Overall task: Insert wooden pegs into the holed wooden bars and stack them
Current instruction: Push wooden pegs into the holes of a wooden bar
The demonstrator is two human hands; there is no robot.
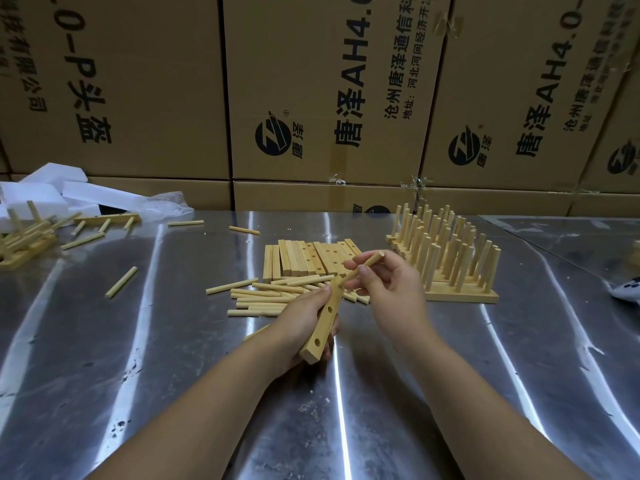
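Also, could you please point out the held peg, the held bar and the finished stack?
held peg (372,259): head view, upper shaft.
held bar (323,325): head view, face between open holes.
finished stack (464,297): head view, front bar's side.

Holed bar (325,315) in left hand (299,320); peg (367,263) in right hand (391,282), tip at the bar's upper end

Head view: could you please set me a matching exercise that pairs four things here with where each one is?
Things:
1. bar
2. peg
3. finished stack
4. foam

Places:
A. far left, at the back of the table
B. gripped in the left hand
C. on the table at right, pegs upright
D. pinched in the right hand, tip at the bar's top end

Pairs: 1-B, 2-D, 3-C, 4-A
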